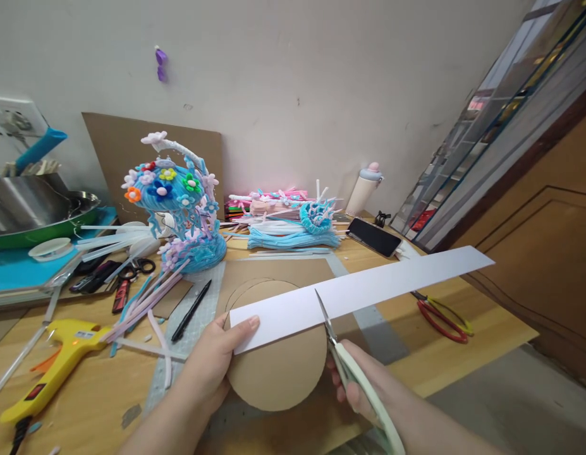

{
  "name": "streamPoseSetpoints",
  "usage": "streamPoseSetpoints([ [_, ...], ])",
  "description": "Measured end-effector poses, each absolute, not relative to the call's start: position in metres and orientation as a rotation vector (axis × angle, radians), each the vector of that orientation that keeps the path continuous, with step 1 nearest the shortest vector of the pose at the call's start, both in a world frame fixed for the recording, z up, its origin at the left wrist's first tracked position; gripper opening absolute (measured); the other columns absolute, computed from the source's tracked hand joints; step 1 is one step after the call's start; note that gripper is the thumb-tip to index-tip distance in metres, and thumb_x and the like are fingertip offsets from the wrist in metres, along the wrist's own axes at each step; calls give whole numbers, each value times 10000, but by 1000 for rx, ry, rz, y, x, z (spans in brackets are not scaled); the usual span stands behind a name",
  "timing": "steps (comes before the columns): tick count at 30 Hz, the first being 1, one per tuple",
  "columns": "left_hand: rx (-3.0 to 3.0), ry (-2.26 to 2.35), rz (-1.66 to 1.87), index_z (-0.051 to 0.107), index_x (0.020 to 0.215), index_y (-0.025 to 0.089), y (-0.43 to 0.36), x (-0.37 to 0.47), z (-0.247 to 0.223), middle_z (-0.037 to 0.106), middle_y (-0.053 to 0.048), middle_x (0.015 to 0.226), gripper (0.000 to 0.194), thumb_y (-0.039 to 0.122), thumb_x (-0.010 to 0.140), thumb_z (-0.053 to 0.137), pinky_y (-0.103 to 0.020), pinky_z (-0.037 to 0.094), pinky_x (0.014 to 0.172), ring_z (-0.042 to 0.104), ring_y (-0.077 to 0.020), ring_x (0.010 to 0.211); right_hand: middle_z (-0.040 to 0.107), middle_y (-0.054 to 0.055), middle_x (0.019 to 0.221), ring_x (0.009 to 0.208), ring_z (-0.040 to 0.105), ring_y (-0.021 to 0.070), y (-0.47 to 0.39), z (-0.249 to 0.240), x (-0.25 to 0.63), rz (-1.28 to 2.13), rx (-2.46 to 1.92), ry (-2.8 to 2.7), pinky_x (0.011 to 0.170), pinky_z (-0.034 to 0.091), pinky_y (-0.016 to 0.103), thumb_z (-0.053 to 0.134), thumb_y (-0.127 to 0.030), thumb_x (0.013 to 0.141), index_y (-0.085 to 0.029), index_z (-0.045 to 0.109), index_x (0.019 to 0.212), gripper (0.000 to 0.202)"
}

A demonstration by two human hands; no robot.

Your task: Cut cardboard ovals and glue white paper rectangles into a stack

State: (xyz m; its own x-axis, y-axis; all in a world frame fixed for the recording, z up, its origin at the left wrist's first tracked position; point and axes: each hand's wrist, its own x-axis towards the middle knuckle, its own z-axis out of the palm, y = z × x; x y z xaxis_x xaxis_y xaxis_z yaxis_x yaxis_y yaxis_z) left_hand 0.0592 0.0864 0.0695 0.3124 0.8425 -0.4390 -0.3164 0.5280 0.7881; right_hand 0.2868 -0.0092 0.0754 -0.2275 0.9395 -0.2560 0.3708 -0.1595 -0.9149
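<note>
now, the step: i think the person is about to snip the white strip (361, 294), or has just begun; i see no cut in it.
left hand (219, 351): thumb pressed on top of the near end, pinching it; the other fingers are mostly hidden underneath.
right hand (375, 373): curled round the handles of the scissors (353, 365). i can't tell how wide the blades are spread.
strip's place: up over the table (406, 373), across the far part of the cardboard circle (274, 379).
strip's way: long and thin, it runs from the left hand to the far right, going away a bit.
scissors' way: tips point away and a little left, across the strip.
next snip: seems to need a steady pinch and a straight line across.
</note>
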Motion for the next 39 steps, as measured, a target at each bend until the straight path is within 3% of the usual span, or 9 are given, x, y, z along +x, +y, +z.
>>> streamPoseSetpoints([
  [5, 668, 988, 833, 638, 1014, 137, 86, 59, 68, 766, -141, 892, 387, 256, 673, 777, -325, 565, 605, 725, -280, 733, 559, 52, 940, 842, 484, 212, -8, 82, 284, 1314, -1562, -1622, 797, 438, 338, 509, -613, 840, -212, 525, 1018, 438],
  [11, 689, 1013, 841, 635, 1030, 139, 89, 61, 64, 759, -149, 914, 436, 274, 648, 798, -340, 564, 608, 721, -298, 768, 567, 42, 909, 832, 500, 218, -5, 81, 284, 1330, -1652, -1615, 786, 444, 343, 623, -513, 795, -216, 529, 1023, 386],
  [27, 722, 1045, 853, 622, 1031, 135, 87, 62, 63, 751, -161, 943, 392, 250, 684, 765, -351, 563, 639, 716, -300, 793, 574, 28, 898, 850, 507, 198, -3, 68, 286, 1331, -1634, -1547, 788, 433, 322, 511, -547, 877, -211, 541, 931, 342],
  [30, 721, 1057, 860, 615, 1039, 133, 88, 63, 62, 756, -156, 903, 383, 240, 698, 751, -357, 563, 615, 716, -301, 764, 527, -1, 810, 747, 476, 160, -3, 62, 296, 1404, -1625, -1500, 685, 430, 274, 481, -547, 895, -215, 552, 949, 344],
  [32, 713, 1065, 866, 617, 1037, 127, 89, 63, 60, 758, -154, 884, 374, 229, 701, 747, -354, 564, 607, 717, -296, 745, 497, -12, 779, 697, 446, 143, -3, 61, 308, 1474, -1644, -1489, 625, 413, 249, 507, -535, 885, -214, 567, 954, 334],
  [35, 694, 1069, 882, 624, 1042, 122, 92, 61, 60, 760, -152, 873, 358, 218, 714, 730, -344, 564, 587, 719, -287, 721, 523, 7, 824, 751, 468, 157, -5, 65, 329, 1559, -1664, -1507, 685, 429, 265, 581, -518, 839, -208, 592, 952, 331],
  [39, 660, 1070, 902, 615, 1083, 123, 95, 57, 60, 764, -141, 850, 363, 197, 739, 703, -334, 565, 562, 720, -275, 694, 557, 41, 857, 757, 513, 181, -13, 65, 352, 1588, -1562, -1504, 697, 458, 298, 595, -623, 771, -200, 598, 929, 452],
])
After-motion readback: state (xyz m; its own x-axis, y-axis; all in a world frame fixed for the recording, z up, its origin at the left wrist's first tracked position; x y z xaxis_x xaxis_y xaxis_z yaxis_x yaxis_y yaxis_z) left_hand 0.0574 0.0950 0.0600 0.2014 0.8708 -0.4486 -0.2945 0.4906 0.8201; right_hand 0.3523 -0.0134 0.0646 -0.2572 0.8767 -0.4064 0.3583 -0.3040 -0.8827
